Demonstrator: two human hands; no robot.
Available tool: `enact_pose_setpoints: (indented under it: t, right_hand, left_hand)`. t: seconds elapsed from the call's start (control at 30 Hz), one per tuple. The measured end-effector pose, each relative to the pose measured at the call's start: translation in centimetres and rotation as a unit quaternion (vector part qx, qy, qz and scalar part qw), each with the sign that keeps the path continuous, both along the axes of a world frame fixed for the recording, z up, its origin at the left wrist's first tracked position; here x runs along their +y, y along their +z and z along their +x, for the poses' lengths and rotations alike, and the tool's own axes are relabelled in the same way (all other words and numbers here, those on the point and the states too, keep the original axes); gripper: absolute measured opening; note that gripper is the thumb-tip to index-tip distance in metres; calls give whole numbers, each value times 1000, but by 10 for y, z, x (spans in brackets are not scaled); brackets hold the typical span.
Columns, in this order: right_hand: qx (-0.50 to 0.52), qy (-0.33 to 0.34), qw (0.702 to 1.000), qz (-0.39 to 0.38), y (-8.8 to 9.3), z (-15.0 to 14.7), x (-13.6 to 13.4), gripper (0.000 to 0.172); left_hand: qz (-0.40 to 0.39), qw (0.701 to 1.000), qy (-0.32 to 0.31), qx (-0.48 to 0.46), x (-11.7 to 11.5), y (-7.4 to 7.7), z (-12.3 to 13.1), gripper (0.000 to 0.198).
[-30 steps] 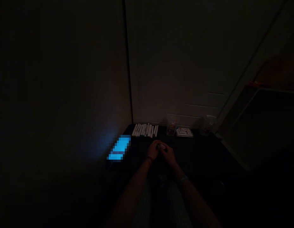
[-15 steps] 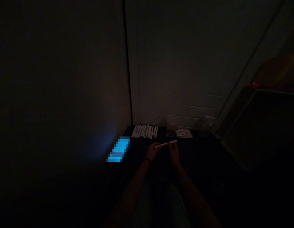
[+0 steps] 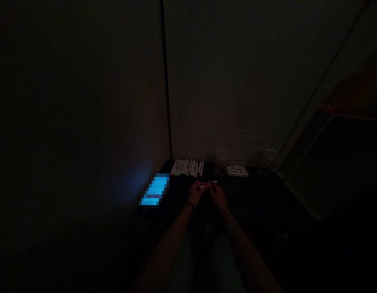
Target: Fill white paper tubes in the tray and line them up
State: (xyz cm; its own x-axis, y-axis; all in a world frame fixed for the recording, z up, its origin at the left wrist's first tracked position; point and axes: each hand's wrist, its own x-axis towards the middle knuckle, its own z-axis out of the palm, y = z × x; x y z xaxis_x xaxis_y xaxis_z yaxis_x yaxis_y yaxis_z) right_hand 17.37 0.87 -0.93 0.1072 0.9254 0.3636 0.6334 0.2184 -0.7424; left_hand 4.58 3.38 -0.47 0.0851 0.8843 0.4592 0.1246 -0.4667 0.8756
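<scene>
The scene is very dark. My left hand (image 3: 195, 193) is closed on one end of a white marker (image 3: 202, 186) above the black table. Close beside it, my right hand (image 3: 218, 195) has its fingers closed on the same marker, whose other end shows just past the fingertips. The two hands nearly touch, and their fingers hide most of the marker's middle. Behind them a row of several white markers (image 3: 187, 167) lies side by side near the wall.
A glowing, pixelated screen (image 3: 155, 190) lies at the table's left edge. Along the wall stand a clear container (image 3: 221, 166), a stack of white markers (image 3: 237, 170) and another clear container (image 3: 266, 164). A large dark box-like object (image 3: 337, 162) is at the right.
My right hand has moved left along the marker, toward my left hand. Less of the marker shows between and beyond the hands. The view has shifted slightly.
</scene>
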Motion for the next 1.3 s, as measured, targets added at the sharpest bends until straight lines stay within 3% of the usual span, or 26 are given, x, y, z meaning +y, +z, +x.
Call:
enact_pose_setpoints:
  t: [0.13,0.33,0.57,1.03,1.3]
  right_hand:
    - [-47,19,998,-27,2,1,-4,41]
    - [-33,32,998,-51,7,1,-7,45]
    - [41,54,998,-8,4,2,-5,45]
    - [105,75,992,-12,3,3,-1,40]
    - [122,61,991,3,2,0,0,35]
  left_hand:
    - [47,997,-8,68,-5,3,1,22]
    - [66,982,-32,172,-15,11,4,18]
    - [65,983,-17,173,-19,14,5,19]
    - [67,983,-30,168,-23,16,4,26]
    - [44,990,-8,131,-17,6,2,27]
